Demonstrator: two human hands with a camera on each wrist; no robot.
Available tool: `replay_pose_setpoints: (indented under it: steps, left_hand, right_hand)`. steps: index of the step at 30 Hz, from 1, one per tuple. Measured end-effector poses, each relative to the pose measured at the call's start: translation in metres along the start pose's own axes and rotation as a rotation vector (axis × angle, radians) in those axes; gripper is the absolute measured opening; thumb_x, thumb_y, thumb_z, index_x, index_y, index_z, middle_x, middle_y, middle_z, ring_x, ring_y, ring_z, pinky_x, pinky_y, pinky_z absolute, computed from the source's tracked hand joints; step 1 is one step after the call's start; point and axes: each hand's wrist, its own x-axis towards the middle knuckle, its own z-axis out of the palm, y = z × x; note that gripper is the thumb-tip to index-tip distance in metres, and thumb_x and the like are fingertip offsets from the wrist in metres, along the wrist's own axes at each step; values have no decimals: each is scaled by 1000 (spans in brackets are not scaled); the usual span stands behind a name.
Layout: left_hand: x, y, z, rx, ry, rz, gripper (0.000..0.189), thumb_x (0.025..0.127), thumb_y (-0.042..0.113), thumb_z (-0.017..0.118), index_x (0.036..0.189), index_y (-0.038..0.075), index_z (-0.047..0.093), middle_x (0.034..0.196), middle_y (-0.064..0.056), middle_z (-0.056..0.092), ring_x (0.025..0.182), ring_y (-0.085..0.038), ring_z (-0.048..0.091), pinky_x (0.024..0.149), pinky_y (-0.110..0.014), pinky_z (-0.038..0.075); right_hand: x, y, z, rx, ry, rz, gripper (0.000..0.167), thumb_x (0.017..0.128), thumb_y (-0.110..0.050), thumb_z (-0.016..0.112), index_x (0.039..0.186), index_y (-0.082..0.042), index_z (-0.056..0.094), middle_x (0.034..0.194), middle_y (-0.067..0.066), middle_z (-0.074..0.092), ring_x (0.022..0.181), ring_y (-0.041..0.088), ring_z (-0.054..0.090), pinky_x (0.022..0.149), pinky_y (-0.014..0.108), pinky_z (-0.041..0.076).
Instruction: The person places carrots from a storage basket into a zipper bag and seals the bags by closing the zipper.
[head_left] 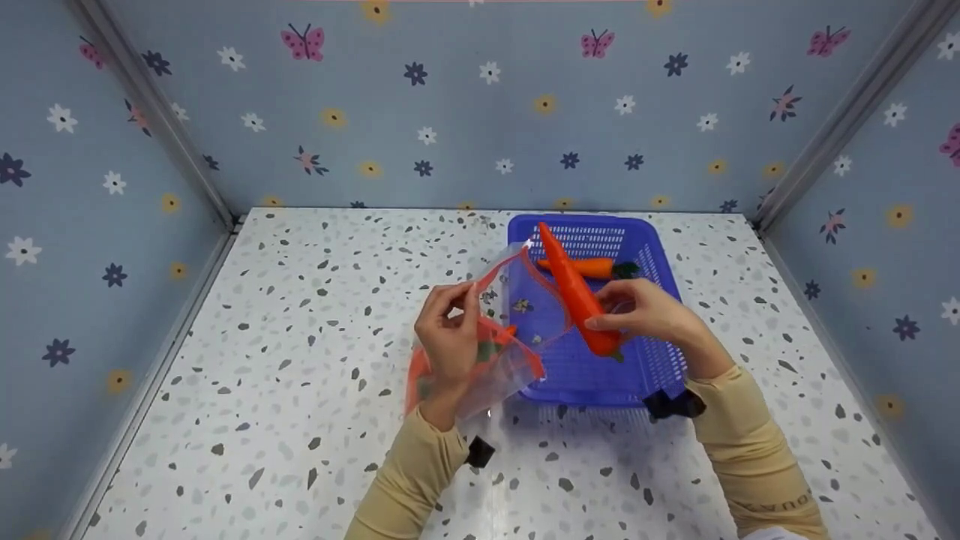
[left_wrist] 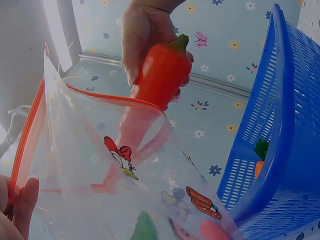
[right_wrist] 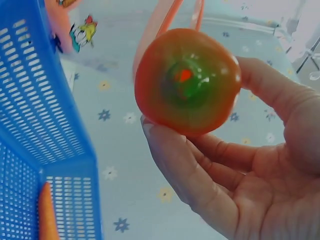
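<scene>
My right hand (head_left: 651, 309) grips a long red chili pepper (head_left: 571, 291) near its green stem end, with the narrow tip slanting up and away. In the right wrist view, thumb and fingers lie around the pepper's thick end (right_wrist: 187, 82). My left hand (head_left: 450, 341) pinches the red zip edge of a clear plastic bag (left_wrist: 80, 145), whose mouth gapes toward the pepper. Cartoon prints cover the bag, and blurred green and reddish items show inside it. From the left wrist view, the pepper's lower length appears behind or within the bag's clear film; I cannot tell which.
A blue perforated basket (head_left: 592, 399) stands on the speckled white tabletop (head_left: 300, 337), beneath the pepper and partly behind the bag. An orange carrot (head_left: 594, 268) with a dark green top lies inside it. Flower-patterned walls (head_left: 465, 97) enclose the table at the back and both sides.
</scene>
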Motion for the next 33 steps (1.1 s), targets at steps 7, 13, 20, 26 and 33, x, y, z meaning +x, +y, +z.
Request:
replay_pose_setpoints:
  steps: [7,13,20,26,33]
  left_hand:
    - [-3,-12,-1,-13,5,6,9,79,-14,56,84,-12,63,73,-16,54,62,-14,51,42,-19,43]
    - [-5,-23,-1,-11,10,13,8,80,-8,58,85,-8,65,74,-10,56,63,-15,52,41,-21,44]
    - [-6,-27,0,-5,14,8,8,82,-5,59,86,-6,66,75,-9,56,63,-16,53,41,-22,44]
    - [-6,-25,-1,-5,8,-4,9,81,-8,58,86,-7,65,75,-11,56,63,-16,53,41,-22,44]
    - [-2,-3,0,5,-8,-4,8,79,-14,56,83,-13,62,73,-17,54,61,-16,52,43,-21,44]
  right_hand:
    - [-17,-5,7,-30,-34,-66,40,75,-24,71,102,3,58,86,13,58,70,23,58,58,32,52]
    - [-25,-9,10,-81,-58,-108,37,77,-22,71,101,3,59,84,11,59,70,22,56,58,30,51]
    - [-23,-11,10,-115,-106,-111,37,78,-25,69,101,3,61,83,10,61,70,21,57,61,30,51]
    - [-18,-17,11,-119,-128,-77,37,78,-28,68,100,1,62,82,9,61,68,19,57,61,30,51]
    - [-5,-26,14,-72,-93,-20,39,78,-33,68,98,0,64,81,9,62,65,19,57,58,30,51]
